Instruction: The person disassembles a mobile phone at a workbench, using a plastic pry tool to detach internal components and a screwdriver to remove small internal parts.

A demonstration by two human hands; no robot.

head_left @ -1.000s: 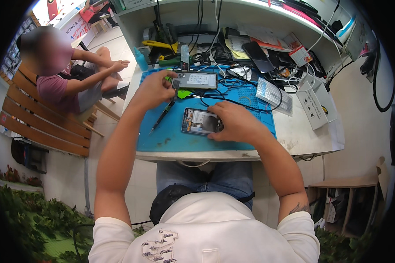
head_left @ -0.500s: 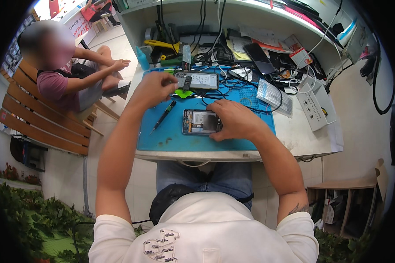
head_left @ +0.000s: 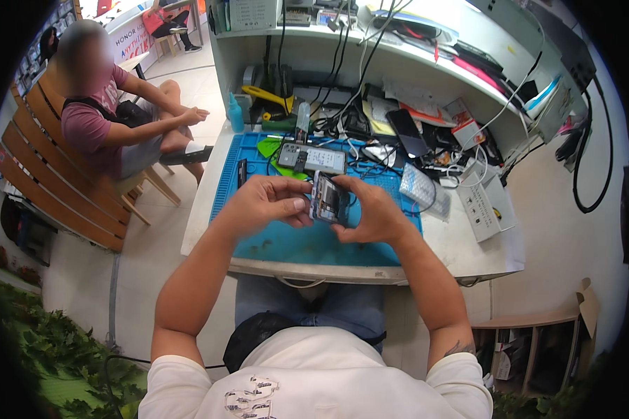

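- Phone (head_left: pixel 328 202), inner parts bared, tilted above the blue mat (head_left: pixel 286 250) toward the tabletop's (head_left: pixel 200 234) front edge; right hand (head_left: pixel 377 213) pinches its right end; left hand (head_left: pixel 262 202) half curled at its left end, contact unclear;
- White box (head_left: pixel 479 208) near the right edge, contents unclear; bubble-wrap pouch (head_left: pixel 425 192) beside it;
- Second phone (head_left: pixel 323 160) on the mat; blue bottle (head_left: pixel 235 114) by the back left corner;
- Person (head_left: pixel 91 136) on a slatted wooden seat (head_left: pixel 70 202), left of the tabletop.
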